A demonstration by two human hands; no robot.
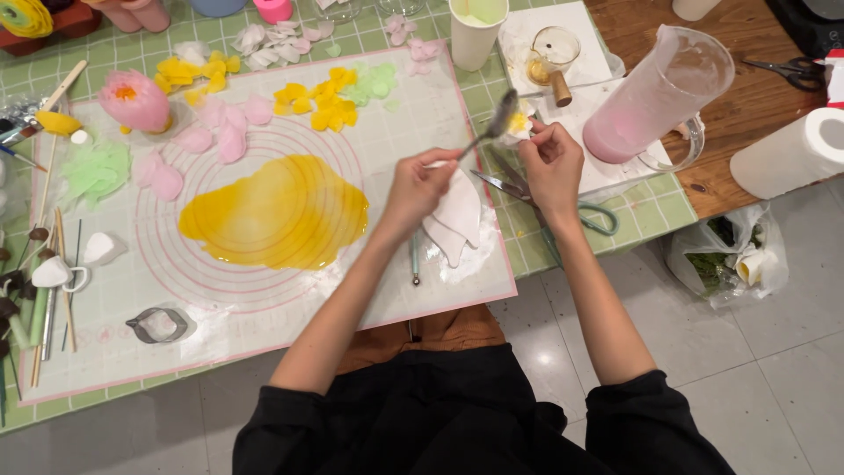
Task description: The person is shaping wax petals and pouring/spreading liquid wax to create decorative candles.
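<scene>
At frame centre, the left hand [420,186] pinches a slim metal spoon [492,125], loading yellow onto the small white petal [519,126] clenched in the right hand's [552,163] grip; next needs steady dabbing.

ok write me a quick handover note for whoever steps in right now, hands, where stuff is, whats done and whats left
Left hand: grip shut on a spoon, its bowl raised toward the right hand, over a white petal on the mat.
Right hand: pinching a small white and yellow piece at the spoon's bowl.
Nearby: scissors just right of the petal, pink jug behind them, paper cup at the back.
Done: pink flower at the mat's far left; loose yellow petals, pink petals and green petals; a large yellow sheet in the mat's middle.
Left: the small piece is still in the fingers, the white petal unjoined.
</scene>
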